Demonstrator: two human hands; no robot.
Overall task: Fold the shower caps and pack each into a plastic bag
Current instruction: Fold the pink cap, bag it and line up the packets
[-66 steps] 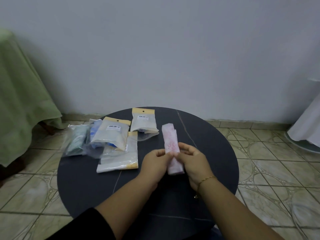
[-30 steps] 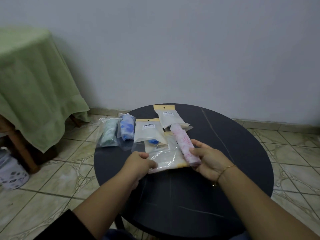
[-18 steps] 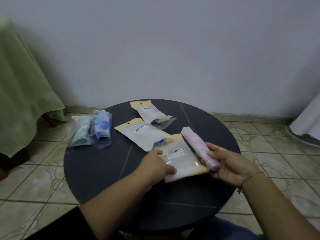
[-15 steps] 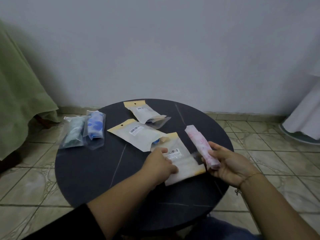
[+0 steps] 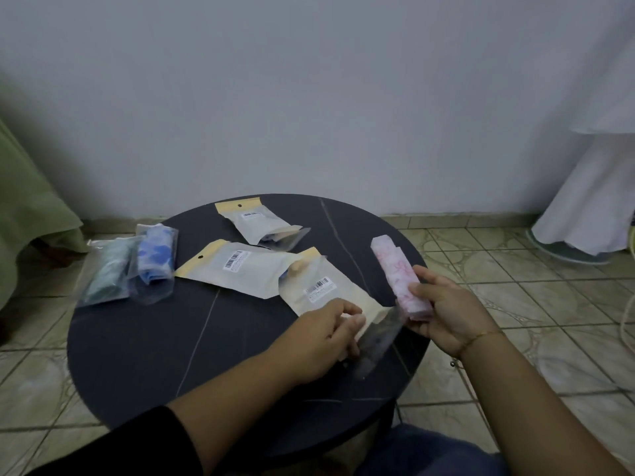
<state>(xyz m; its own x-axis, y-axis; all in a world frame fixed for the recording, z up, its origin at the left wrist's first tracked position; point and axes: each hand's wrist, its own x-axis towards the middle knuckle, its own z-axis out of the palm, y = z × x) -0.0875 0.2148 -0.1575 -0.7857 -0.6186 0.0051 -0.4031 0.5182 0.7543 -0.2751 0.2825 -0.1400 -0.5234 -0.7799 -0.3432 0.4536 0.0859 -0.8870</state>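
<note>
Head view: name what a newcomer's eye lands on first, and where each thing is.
The right hand holds a rolled pink shower cap over the right side of the round dark table. Just left of it, the left hand grips the near end of a plastic bag. At the table's far left edge lie two clear bags, one holding a blue cap, one a green cap.

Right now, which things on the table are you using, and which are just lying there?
In use:
- pink folded shower cap, held in the right hand
- plastic bag, its open end under the left hand

Lying about:
- two packed clear bags, blue cap and green cap
- two other labelled bags
</note>
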